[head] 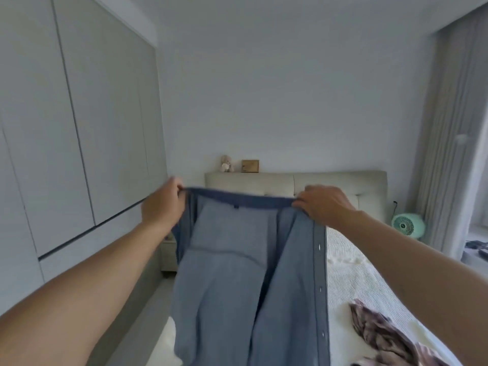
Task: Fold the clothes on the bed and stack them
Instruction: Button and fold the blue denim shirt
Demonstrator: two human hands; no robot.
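Observation:
A blue button-up shirt (237, 273) hangs in the air in front of me, stretched wide along its top edge. My left hand (163, 204) pinches the top left corner, and my right hand (324, 204) pinches the top right corner. The shirt's button strip runs down its right side. Its lower part drops out of view at the bottom. A crumpled pinkish-brown garment (383, 336) lies on the bed (351, 281) at the lower right.
A padded headboard (340, 186) stands behind the shirt, with a small teddy bear (226, 163) and a wooden box (250, 165) on top. Tall wardrobe doors (79, 128) fill the left. A green fan (408, 225) and curtains (454, 128) are at the right.

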